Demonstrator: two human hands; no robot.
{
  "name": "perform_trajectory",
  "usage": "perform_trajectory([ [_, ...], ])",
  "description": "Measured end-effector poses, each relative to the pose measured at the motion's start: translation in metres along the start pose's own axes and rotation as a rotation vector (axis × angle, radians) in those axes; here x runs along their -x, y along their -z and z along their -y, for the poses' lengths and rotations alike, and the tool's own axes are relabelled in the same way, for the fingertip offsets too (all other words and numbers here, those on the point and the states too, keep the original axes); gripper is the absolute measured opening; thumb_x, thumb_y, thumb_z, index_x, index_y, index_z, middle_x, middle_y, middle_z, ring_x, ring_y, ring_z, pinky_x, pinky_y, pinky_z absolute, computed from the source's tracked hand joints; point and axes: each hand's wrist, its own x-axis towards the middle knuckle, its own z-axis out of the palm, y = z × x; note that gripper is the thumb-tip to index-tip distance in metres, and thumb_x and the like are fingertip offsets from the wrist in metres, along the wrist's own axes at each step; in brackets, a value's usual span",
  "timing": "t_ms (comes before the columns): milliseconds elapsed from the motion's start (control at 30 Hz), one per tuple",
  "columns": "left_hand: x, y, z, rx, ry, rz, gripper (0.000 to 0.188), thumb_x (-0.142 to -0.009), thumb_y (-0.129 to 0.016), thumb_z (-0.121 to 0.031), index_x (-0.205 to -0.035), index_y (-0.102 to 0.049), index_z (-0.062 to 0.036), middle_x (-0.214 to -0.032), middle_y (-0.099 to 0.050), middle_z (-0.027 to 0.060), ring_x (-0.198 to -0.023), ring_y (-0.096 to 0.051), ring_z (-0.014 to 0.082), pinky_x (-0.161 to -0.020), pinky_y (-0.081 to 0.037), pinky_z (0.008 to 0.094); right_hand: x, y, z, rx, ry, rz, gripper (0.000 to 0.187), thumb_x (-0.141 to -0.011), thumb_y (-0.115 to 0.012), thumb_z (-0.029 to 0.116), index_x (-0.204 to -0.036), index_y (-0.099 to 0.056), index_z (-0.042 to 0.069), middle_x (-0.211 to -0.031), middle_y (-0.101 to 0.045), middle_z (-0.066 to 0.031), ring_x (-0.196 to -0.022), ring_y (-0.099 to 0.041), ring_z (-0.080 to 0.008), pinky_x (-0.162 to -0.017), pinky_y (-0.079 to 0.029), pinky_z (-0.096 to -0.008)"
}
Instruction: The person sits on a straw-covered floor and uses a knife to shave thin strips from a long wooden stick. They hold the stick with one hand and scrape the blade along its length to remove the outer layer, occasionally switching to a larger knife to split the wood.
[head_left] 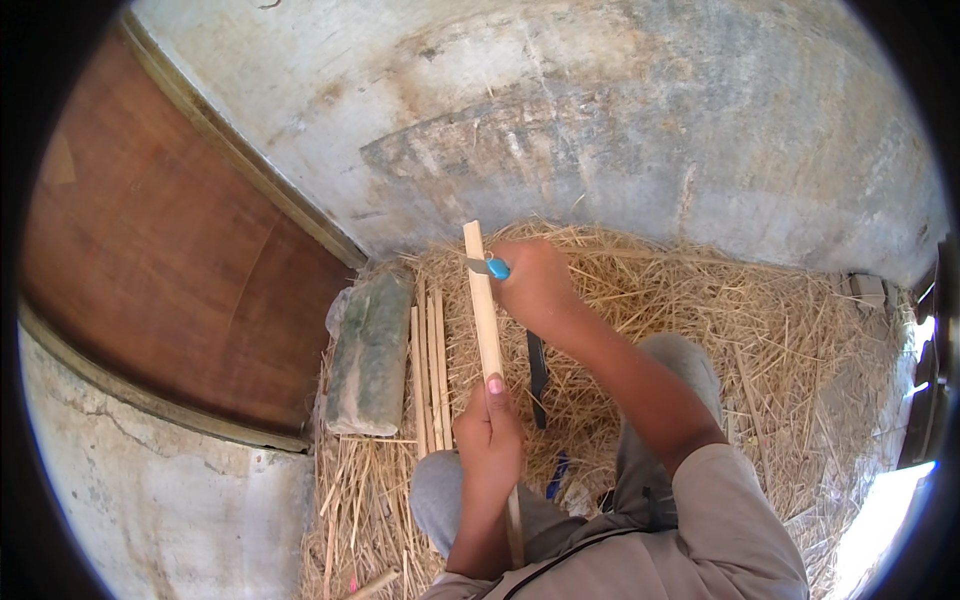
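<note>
The left hand (488, 440) grips a stick (484, 315) low down, thumb on top. The right hand (535, 280) is closed around a blue knife (497, 268); its blade (478, 266) seems to touch the stick near the top. The stick is over straw (640, 290).

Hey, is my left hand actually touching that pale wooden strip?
Touching. The head view shows it plainly: the left hand grips the pale wooden strip, with the thumb lying directly on its face.
</note>
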Motion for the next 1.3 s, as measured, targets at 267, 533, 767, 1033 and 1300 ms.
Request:
perform_trajectory([
  [267,0.004,0.002,-0.010,0.201,0.073,0.062,0.042,-0.109,-0.041,-0.033,-0.076,-0.046,-0.0079,-0.057,-0.042,-0.0031,-0.047,-0.038,0.0046,-0.042,-0.031,0.0231,0.007,0.003,-0.014,-0.036,0.360,-0.072,0.014,-0.074,-0.076,0.014,-0.070,-0.064,0.007,-0.065,-0.064,-0.0127,-0.058,-0.064,-0.0309,-0.054,-0.048,-0.0419],
  [533,0.002,-0.010,-0.004,0.184,0.015,0.061,0.043,-0.109,-0.040,-0.038,-0.075,-0.043,-0.0107,-0.055,-0.037,-0.0042,-0.043,-0.033,0.0036,-0.039,-0.026,0.0215,-0.010,0.006,-0.018,0.066,0.220,-0.187,0.003,-0.074,-0.072,0.013,-0.076,-0.071,0.011,-0.065,-0.067,-0.0111,-0.059,-0.066,-0.0297,-0.054,-0.052,-0.0412],
  [767,0.006,-0.001,-0.014,0.295,0.113,0.078,0.040,-0.109,-0.042,-0.032,-0.078,-0.047,-0.0081,-0.058,-0.039,-0.0043,-0.048,-0.036,0.0035,-0.041,-0.029,0.0221,0.002,0.014,-0.015,0.029,0.352,0.049,0.002,-0.074,-0.071,0.010,-0.076,-0.070,0.010,-0.065,-0.066,-0.0126,-0.060,-0.066,-0.0322,-0.056,-0.052,-0.0433],
  [1033,0.011,-0.014,-0.013,0.249,0.086,0.096,0.043,-0.109,-0.040,-0.039,-0.077,-0.043,-0.0100,-0.055,-0.037,-0.0038,-0.044,-0.036,0.0047,-0.038,-0.028,0.0219,-0.004,-0.003,-0.016,-0.201,0.225,-0.350,0.006,-0.075,-0.074,0.010,-0.077,-0.068,0.008,-0.065,-0.065,-0.0102,-0.059,-0.066,-0.0309,-0.057,-0.052,-0.0415],
  [1300,0.005,0.005,-0.012,0.308,0.120,0.128,0.040,-0.109,-0.040,-0.034,-0.078,-0.044,-0.0087,-0.059,-0.038,-0.0031,-0.046,-0.035,0.0050,-0.041,-0.030,0.0222,0.007,-0.004,-0.017,-0.006,0.447,-0.095,0.009,-0.074,-0.074,0.013,-0.077,-0.067,0.008,-0.067,-0.067,-0.0101,-0.060,-0.066,-0.0307,-0.055,-0.052,-0.0409],
])
